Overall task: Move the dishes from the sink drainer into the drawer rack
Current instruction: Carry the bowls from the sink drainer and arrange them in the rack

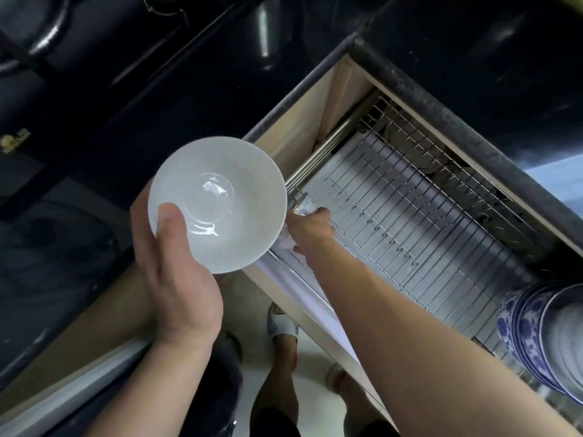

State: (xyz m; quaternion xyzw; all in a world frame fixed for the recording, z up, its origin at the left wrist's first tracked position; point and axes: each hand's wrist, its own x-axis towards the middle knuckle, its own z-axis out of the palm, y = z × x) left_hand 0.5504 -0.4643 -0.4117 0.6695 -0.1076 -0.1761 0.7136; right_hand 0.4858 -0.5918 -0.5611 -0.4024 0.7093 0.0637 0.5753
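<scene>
My left hand [176,279] holds a plain white bowl [217,203] by its rim, thumb inside, above the drawer's left end. My right hand [310,230] reaches down into the pulled-out drawer rack [426,222] and grips a small white dish with blue marks [301,205] at the rack's left end. The bowl and my fingers hide most of that dish. A stack of blue-and-white patterned bowls [530,329] stands on edge at the rack's right end. The sink drainer is out of view.
A black countertop [473,42] runs above the drawer, its dark edge overhanging the rack's far side. Dark dishes sit under that edge at the rack's back [407,134]. The white drawer front [303,298] is near my slippered feet [280,323].
</scene>
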